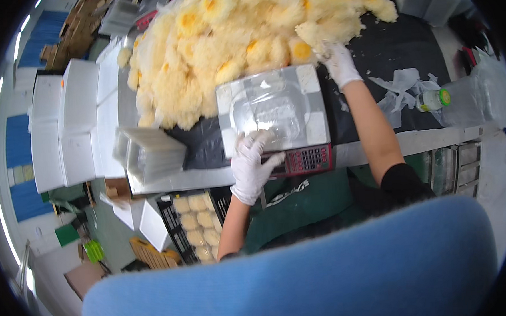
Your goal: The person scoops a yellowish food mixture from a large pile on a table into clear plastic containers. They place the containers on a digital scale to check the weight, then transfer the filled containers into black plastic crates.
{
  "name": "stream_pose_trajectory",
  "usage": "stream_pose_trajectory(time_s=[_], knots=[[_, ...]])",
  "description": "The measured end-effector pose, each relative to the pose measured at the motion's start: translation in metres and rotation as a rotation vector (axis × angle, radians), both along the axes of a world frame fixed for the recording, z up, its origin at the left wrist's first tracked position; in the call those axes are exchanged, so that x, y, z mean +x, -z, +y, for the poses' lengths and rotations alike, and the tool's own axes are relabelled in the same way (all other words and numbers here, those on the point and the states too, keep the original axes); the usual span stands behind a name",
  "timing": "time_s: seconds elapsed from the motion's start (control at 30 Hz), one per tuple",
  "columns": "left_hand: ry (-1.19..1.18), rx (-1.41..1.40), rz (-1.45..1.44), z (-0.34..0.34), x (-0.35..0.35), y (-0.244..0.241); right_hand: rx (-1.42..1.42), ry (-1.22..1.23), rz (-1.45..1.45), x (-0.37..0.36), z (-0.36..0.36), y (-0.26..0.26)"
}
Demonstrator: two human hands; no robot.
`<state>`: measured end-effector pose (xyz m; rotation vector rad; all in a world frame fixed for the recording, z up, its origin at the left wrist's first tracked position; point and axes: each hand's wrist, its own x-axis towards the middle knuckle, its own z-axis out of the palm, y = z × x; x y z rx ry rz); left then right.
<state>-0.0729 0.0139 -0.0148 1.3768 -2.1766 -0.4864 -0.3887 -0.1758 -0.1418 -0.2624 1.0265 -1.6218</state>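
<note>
A large heap of pale yellow, fluffy clumps (pixel 229 39) with orange centres covers the far part of the black table surface; I cannot tell exactly what they are. In front of it stands a digital scale with a keypad (pixel 309 160) and a metal platform. A clear plastic tray (pixel 272 110) lies on that platform. My left hand (pixel 251 166), in a white glove, rests at the tray's near left corner, thumb over the scale's front. My right hand (pixel 338 63), also gloved, touches a clump at the heap's right edge; its fingertips are partly hidden.
Stacked clear trays (pixel 149 152) stand at the left table edge, white foam boxes (pixel 76 103) beyond. A black crate (pixel 175 230) of filled trays sits below. At right lie a green-lidded jar (pixel 432 100), torn film (pixel 399 86) and plastic bags (pixel 477 94).
</note>
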Motion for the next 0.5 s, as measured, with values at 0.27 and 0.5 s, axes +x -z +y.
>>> stream_pose_trajectory(time_s=[0.27,0.5], knots=[[-0.358,0.581,0.723,-0.012,0.028,0.04,-0.2,-0.554,0.794,0.086,0.132,-0.108],[-0.301,0.824,0.89,-0.013,0.032,0.029,-0.282,-0.4,2.032,0.14,0.155,-0.118]])
